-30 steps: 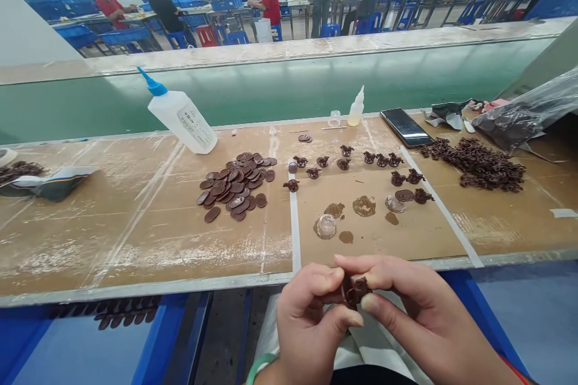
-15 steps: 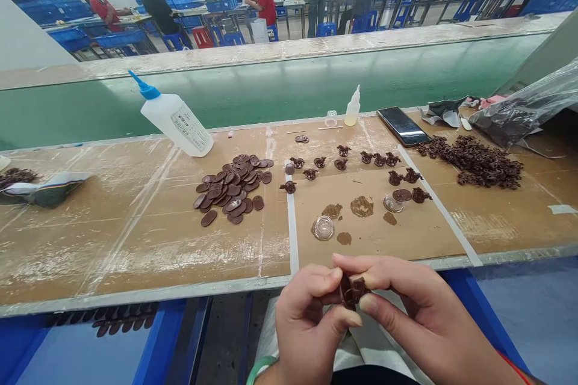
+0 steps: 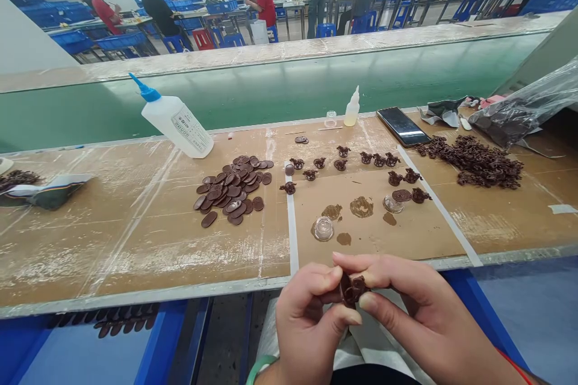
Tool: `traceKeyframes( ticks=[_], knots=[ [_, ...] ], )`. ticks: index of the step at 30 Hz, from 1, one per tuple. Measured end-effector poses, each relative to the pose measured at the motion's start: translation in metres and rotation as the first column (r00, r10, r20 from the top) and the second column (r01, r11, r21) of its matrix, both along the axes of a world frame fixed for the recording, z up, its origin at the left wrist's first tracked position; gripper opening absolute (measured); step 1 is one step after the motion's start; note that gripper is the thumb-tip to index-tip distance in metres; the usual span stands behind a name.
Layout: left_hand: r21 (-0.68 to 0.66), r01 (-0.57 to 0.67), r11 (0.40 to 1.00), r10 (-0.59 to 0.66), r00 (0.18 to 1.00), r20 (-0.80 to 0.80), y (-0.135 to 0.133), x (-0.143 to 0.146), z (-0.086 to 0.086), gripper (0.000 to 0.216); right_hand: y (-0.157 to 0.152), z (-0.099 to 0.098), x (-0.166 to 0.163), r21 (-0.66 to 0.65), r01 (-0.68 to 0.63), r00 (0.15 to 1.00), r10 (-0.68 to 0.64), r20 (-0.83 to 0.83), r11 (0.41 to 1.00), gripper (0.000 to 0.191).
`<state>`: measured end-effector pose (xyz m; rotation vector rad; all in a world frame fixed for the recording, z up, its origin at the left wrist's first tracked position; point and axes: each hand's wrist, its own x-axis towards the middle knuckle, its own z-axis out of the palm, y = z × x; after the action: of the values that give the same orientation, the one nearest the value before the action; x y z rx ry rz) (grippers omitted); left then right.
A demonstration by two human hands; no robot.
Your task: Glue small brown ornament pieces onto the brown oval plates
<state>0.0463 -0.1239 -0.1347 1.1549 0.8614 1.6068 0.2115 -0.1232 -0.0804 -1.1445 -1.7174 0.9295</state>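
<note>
Just below the table's front edge, my left hand and my right hand pinch one small dark brown plastic piece between thumbs and forefingers. Both hands are closed on it and it is partly hidden by the fingertips. On the cardboard-covered table ahead lie a pile of brown oval discs, a row of small brown assembled figures and a heap of brown shaped parts.
A white glue bottle with a blue nozzle leans at the back left. A small dropper bottle, a phone, two clear caps, glue stains and a plastic bag are also there. Other people work at benches far behind.
My hands have stayed in the same pinch on the brown piece; only the view has shifted slightly.
</note>
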Motion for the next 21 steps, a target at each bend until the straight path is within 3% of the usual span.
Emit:
traceKeyframes(
  ticks=[16,21],
  knots=[
    [-0.013,0.037,0.999,-0.037,0.999,0.016,0.0001,0.0009,0.0005,0.028,0.0025,-0.0004,-0.0004,0.032,0.012,1.000,-0.011,-0.028,0.999,0.016],
    [-0.024,0.044,0.999,-0.044,0.999,0.021,-0.0009,0.0010,-0.0011,0.028,-0.0008,-0.0060,0.0018,0.060,0.028,0.999,-0.030,0.032,0.998,0.013]
  ],
)
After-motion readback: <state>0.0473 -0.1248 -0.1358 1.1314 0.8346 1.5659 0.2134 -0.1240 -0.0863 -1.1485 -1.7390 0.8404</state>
